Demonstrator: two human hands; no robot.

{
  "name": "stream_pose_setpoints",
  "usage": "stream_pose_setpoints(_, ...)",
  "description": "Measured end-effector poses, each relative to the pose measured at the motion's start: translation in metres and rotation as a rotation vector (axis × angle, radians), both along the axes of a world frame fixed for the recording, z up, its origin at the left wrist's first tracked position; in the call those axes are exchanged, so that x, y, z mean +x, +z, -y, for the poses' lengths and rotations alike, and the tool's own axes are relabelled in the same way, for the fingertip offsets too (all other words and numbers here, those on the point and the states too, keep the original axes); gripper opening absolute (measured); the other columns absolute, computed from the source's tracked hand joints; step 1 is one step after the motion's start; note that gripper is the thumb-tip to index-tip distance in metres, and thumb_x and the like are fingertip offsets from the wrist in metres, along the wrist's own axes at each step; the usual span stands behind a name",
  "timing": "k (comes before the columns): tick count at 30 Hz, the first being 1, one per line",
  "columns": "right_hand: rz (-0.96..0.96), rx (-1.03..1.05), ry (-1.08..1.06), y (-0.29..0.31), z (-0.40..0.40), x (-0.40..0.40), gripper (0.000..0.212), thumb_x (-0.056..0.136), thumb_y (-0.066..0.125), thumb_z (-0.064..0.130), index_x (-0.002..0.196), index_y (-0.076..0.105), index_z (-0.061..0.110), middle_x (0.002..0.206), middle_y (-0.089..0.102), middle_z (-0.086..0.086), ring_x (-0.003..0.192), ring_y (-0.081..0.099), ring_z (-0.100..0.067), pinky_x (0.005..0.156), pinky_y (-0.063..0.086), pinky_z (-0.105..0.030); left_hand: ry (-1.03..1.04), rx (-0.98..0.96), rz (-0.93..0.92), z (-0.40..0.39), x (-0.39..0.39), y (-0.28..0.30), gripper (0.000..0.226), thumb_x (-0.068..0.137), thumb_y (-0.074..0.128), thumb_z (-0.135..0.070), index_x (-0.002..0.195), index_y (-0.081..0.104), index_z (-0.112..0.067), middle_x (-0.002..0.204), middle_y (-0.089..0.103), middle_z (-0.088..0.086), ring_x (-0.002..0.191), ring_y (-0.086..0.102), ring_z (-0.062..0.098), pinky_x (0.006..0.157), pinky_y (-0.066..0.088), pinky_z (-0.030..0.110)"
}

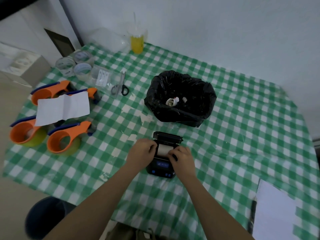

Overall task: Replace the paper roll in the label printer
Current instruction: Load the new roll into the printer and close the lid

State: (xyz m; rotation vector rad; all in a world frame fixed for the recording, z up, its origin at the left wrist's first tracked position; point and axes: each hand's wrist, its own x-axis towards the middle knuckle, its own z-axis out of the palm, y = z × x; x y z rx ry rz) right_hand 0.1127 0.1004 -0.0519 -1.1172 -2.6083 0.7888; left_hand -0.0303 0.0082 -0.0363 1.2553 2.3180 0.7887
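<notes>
A small black label printer (161, 168) lies on the green checked tablecloth near the front, its lid (167, 136) hinged open towards the far side. A white paper roll (164, 149) sits in the open bay. My left hand (141, 150) curls against the roll's left end and the printer's left side. Over the roll's right end and the bay's front edge rests my right hand (181, 159), fingertips on the paper. A lit blue display shows on the printer's front.
A black bin bag (180, 97) holding paper scraps stands behind the printer. Orange tape dispensers (64, 139) and a white sheet (62, 107) lie at left. Scissors (120, 85), tape rolls (81, 69) and a yellow drink cup (137, 42) sit further back. White paper (275, 210) lies front right.
</notes>
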Motion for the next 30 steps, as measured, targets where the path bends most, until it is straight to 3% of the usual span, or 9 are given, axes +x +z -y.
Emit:
stream_pose_setpoints(2,0.013,-0.019,0.009,0.001,0.001,0.001,0.008,0.08,0.068,0.012,0.084,0.074,0.007,0.084,0.065,-0.009,0.084,0.055,-0.028,0.073,0.048,-0.036,0.096,0.144,-0.096,-0.002,-0.003,0.013,0.013,0.085,0.052,-0.012,0.089,0.063,-0.007,0.09,0.064,0.011,0.087,0.054,0.027,0.074,0.046,0.033)
stream_pose_setpoints(4,0.018,-0.019,0.024,0.001,0.001,0.001,0.01,0.082,0.066,0.011,0.086,0.074,0.007,0.086,0.066,-0.011,0.085,0.056,-0.03,0.074,0.048,-0.037,0.043,0.189,-0.194,-0.016,-0.011,0.024,0.023,0.084,0.047,-0.006,0.103,0.059,-0.009,0.103,0.06,0.01,0.098,0.05,0.026,0.084,0.04,0.03)
stream_pose_setpoints(8,0.029,-0.013,0.046,0.004,0.003,0.003,0.013,0.084,0.063,0.01,0.088,0.074,0.005,0.089,0.066,-0.014,0.087,0.056,-0.032,0.076,0.046,-0.037,-0.248,-0.124,-0.126,-0.039,-0.023,0.034,0.056,0.078,0.042,0.006,0.13,0.048,-0.014,0.136,0.049,0.007,0.126,0.038,0.028,0.106,0.034,0.042)
stream_pose_setpoints(10,0.034,-0.014,0.038,0.005,0.005,0.004,0.013,0.084,0.062,0.01,0.088,0.074,0.006,0.088,0.066,-0.014,0.086,0.056,-0.032,0.074,0.046,-0.036,-0.303,-0.233,-0.088,-0.04,-0.02,0.033,0.054,0.079,0.042,0.006,0.129,0.05,-0.013,0.136,0.049,0.008,0.126,0.04,0.028,0.105,0.035,0.04)
stream_pose_setpoints(15,0.014,0.056,0.023,0.0,0.011,0.011,0.006,0.075,0.073,0.012,0.08,0.075,0.01,0.075,0.061,-0.009,0.072,0.057,-0.029,0.061,0.049,-0.034,-0.289,-0.212,-0.035,-0.021,-0.011,0.029,0.046,0.084,0.043,0.005,0.127,0.052,-0.01,0.133,0.05,0.008,0.123,0.042,0.027,0.103,0.039,0.039)
stream_pose_setpoints(20,0.004,0.124,0.038,-0.003,0.017,0.017,0.01,0.073,0.068,0.019,0.079,0.075,0.015,0.072,0.062,-0.004,0.067,0.058,-0.024,0.059,0.048,-0.026,-0.314,-0.227,-0.015,-0.003,-0.003,0.02,0.05,0.085,0.041,0.005,0.132,0.047,-0.01,0.137,0.046,0.006,0.125,0.041,0.024,0.105,0.038,0.035)
stream_pose_setpoints(22,-0.017,0.161,0.032,-0.004,0.02,0.018,0.012,0.072,0.065,0.02,0.079,0.075,0.016,0.07,0.062,-0.002,0.069,0.051,-0.016,0.061,0.04,-0.02,-0.294,-0.214,-0.015,0.001,0.002,0.018,0.05,0.085,0.041,0.005,0.133,0.047,-0.01,0.138,0.046,0.006,0.125,0.043,0.025,0.105,0.038,0.034)
stream_pose_setpoints(26,-0.06,0.196,0.01,-0.006,0.021,0.02,0.01,0.073,0.065,0.018,0.079,0.073,0.014,0.068,0.059,-0.003,0.07,0.034,-0.011,0.066,0.034,-0.025,-0.279,-0.223,-0.005,0.008,0.007,0.012,0.05,0.085,0.04,0.005,0.133,0.046,-0.007,0.139,0.044,0.008,0.127,0.04,0.025,0.107,0.034,0.03)
stream_pose_setpoints(30,-0.057,0.117,-0.002,-0.002,0.023,0.02,0.006,0.08,0.066,0.015,0.084,0.07,0.013,0.072,0.058,-0.005,0.072,0.05,-0.017,0.065,0.04,-0.022,-0.294,-0.238,-0.015,0.013,0.01,0.006,0.052,0.085,0.041,0.007,0.135,0.042,-0.004,0.14,0.041,0.012,0.128,0.039,0.026,0.108,0.033,0.028)
